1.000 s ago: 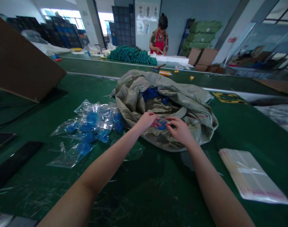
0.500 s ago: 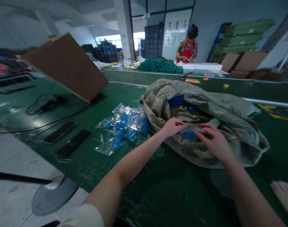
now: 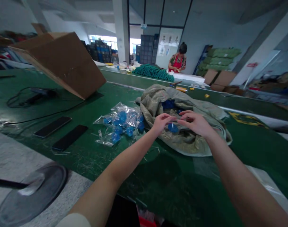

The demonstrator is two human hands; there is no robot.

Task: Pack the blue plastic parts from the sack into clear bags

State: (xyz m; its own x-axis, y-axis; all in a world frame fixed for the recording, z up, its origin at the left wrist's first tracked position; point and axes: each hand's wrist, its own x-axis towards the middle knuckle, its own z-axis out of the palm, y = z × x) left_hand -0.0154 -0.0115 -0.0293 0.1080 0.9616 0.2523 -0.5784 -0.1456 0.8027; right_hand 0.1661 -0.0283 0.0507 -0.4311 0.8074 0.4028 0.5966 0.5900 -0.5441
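Observation:
My left hand (image 3: 161, 123) and my right hand (image 3: 196, 123) both pinch the top edge of a small clear plastic bag. A round blue piece (image 3: 173, 127) hangs inside it, just below my fingers; its exact kind cannot be made out. Beneath my hands lies a large woven sack (image 3: 153, 97), its mouth folded open, with more blue pieces (image 3: 168, 104) showing within. To the left of the sack, a pile of clear bags (image 3: 122, 117), each with blue pieces inside, rests on the green table (image 3: 148, 181).
Two dark phones (image 3: 70, 137) lie at the left table edge. Behind them are a cable and a black device (image 3: 41, 94). A tilted cardboard box (image 3: 70, 63) stands farther back. Across the table, a person in a red apron (image 3: 177, 63) works beside a heap of green rolls (image 3: 152, 71).
My hands have come closer together and lifted slightly, and the blue piece now hangs beneath them in its bag. The view has shifted to the right.

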